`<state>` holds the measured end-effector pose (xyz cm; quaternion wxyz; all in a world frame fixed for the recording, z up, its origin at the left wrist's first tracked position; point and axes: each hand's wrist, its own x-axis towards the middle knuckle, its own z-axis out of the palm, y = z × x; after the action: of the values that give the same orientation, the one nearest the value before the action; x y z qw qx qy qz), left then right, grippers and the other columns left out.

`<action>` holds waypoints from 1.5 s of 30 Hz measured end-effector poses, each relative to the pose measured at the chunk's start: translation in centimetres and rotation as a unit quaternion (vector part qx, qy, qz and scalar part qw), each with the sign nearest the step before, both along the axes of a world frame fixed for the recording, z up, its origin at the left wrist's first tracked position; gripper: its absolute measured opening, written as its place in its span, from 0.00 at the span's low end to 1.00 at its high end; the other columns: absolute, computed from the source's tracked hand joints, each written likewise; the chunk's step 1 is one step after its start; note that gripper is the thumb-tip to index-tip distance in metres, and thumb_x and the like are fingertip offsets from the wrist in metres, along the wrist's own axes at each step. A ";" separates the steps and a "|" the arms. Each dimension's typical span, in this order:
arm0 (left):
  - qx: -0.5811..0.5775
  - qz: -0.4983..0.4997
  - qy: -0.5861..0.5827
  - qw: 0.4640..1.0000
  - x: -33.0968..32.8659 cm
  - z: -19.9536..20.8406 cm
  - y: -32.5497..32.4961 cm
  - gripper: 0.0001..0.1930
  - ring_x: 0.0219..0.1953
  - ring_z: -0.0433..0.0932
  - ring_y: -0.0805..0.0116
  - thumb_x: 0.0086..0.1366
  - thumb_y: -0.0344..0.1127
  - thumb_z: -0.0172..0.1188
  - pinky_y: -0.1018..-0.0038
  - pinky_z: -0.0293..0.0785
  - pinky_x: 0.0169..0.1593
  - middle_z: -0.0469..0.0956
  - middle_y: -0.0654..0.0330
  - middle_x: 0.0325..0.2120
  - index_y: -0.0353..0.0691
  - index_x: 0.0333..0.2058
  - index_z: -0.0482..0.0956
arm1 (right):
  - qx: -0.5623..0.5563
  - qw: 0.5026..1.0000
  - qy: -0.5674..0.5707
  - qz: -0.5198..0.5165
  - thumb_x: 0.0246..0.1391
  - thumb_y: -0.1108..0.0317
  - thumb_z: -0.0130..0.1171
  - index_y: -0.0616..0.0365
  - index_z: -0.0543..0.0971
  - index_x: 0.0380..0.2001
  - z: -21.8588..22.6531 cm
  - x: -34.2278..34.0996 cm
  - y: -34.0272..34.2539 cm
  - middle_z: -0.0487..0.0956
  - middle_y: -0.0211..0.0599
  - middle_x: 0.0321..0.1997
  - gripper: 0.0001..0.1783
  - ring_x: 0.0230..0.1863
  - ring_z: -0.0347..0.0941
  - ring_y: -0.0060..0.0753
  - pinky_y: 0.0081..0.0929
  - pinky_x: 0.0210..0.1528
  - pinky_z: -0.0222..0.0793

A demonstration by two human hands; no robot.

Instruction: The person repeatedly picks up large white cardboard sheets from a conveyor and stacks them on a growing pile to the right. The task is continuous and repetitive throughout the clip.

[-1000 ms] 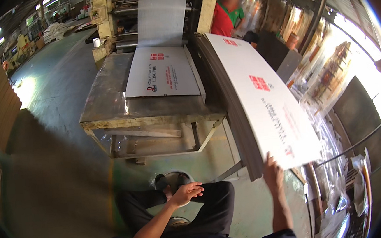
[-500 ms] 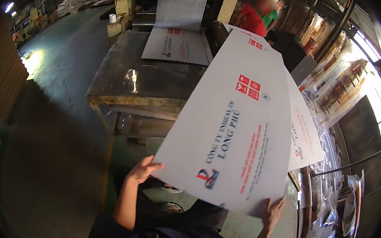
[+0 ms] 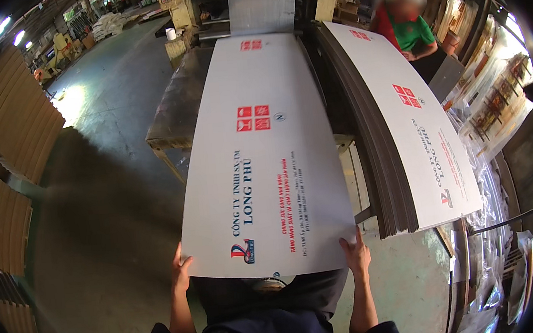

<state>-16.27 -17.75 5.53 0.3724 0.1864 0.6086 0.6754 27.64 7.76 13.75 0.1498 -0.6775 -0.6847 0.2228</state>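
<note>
From where I stood, the printed white sheet [image 3: 262,148] stretched out in front of the seated person, its near end in the air between two hands and its far part over the metal bench [image 3: 179,107]. The far edge reached up under a hanging grey panel [image 3: 262,5] on the machine [image 3: 178,12]; whether it touched there, I couldn't tell. The left hand [image 3: 181,272] pinched one near corner, thumb on top, and the right hand [image 3: 357,257] gripped the other the same way, fingers partly hidden by the board. To the right, well within reach, lay a thick stack [image 3: 433,145] of similar sheets, with a co-worker [image 3: 414,33] beyond. Holding it well, I judged, meant keeping both corners level and pulling evenly, so that so long a board neither twisted nor sagged, its side edges square to the machine and apart from the stack.
</note>
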 end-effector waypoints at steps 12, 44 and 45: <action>-0.183 0.093 0.149 0.967 5.7 0.0 -9.2 0.25 0.46 0.74 0.70 0.60 0.29 0.56 0.74 0.68 0.52 0.78 0.53 0.45 0.29 0.57 0.68 | -0.048 0.996 0.034 -0.068 0.46 0.53 0.67 0.55 0.67 0.61 -3.3 5.7 -9.2 0.80 0.56 0.29 0.40 0.32 0.80 0.53 0.39 0.35 0.74; -0.092 0.141 0.036 0.985 -14.5 -5.8 31.5 0.37 0.65 0.57 0.58 0.67 0.50 0.52 0.63 0.55 0.64 0.51 0.52 0.66 0.39 0.67 0.48 | 0.032 0.997 0.005 -0.073 0.54 0.41 0.57 0.59 0.66 0.60 -7.6 -14.2 29.5 0.75 0.60 0.50 0.40 0.51 0.75 0.51 0.40 0.48 0.73; -0.107 0.149 0.027 0.983 -15.0 -5.5 31.9 0.40 0.67 0.54 0.55 0.67 0.55 0.50 0.60 0.52 0.66 0.45 0.53 0.69 0.41 0.68 0.43 | 0.093 0.993 -0.075 -0.009 0.55 0.43 0.57 0.57 0.67 0.60 -5.5 -14.4 30.2 0.75 0.57 0.52 0.38 0.52 0.74 0.50 0.40 0.49 0.72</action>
<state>-31.26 14.14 0.05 0.2686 0.0709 0.7084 0.6489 13.27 37.92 8.24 0.1621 -0.6817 -0.7056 0.1056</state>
